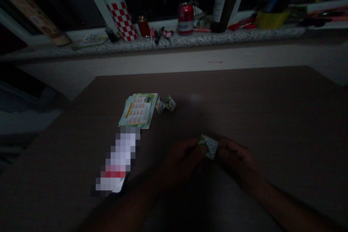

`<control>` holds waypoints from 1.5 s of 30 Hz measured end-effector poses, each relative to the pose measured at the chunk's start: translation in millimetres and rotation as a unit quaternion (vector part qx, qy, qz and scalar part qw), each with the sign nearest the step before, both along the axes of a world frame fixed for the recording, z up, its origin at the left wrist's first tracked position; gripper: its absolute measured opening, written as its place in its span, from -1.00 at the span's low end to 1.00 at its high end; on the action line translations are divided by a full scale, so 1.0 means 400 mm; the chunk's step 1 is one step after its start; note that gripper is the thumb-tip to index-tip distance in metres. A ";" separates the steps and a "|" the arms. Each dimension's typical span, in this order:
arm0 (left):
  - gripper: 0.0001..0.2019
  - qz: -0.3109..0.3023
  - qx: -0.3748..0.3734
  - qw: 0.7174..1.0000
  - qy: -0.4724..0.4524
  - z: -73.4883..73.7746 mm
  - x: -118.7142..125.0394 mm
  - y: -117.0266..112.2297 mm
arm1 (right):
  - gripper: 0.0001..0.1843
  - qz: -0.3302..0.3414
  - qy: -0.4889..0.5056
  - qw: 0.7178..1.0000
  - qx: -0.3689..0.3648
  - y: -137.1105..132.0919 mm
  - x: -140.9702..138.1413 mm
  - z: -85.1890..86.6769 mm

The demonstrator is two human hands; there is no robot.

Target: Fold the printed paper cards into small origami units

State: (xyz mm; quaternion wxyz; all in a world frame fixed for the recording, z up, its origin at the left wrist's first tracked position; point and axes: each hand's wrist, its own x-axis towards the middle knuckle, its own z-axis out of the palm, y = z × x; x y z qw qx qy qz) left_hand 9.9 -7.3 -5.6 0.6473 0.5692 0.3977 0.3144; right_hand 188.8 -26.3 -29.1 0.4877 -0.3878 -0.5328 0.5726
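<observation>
Both my hands meet over the near middle of a dark wooden table [258, 101]. My left hand [182, 161] and my right hand [235, 159] each pinch one side of a small folded piece of printed paper [210, 146], held just above the tabletop. Farther away on the table lies a stack of printed paper sheets [138, 110]. Two small folded paper pieces [165, 104] sit right beside the stack. The room is very dim.
A pixelated white and red object [116, 165] lies on the table at my left. Behind the table a stone ledge [190, 40] carries a red can [185, 18], a dark bottle [221, 11], a red-checked white bottle [119, 11] and small clutter.
</observation>
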 end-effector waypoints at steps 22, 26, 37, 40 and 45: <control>-0.86 0.073 0.339 0.931 0.115 0.013 0.005 -0.006 | -0.96 -0.058 -0.157 0.969 0.182 0.019 0.005 0.006; -0.91 0.070 0.320 0.939 0.108 0.014 0.006 -0.002 | -0.92 -0.049 -0.157 0.970 0.178 0.018 0.004 0.017; -0.79 0.042 0.197 0.971 0.132 0.016 -0.002 0.000 | -0.96 -0.110 -0.161 0.971 0.136 0.013 -0.005 0.018; -0.76 0.024 0.193 0.972 0.133 0.012 -0.008 0.001 | -0.94 -0.142 -0.136 0.975 0.101 0.014 -0.008 0.023; -0.69 0.054 0.311 0.943 0.102 0.005 -0.014 0.001 | -0.94 -0.139 -0.102 0.983 0.061 0.015 -0.008 0.033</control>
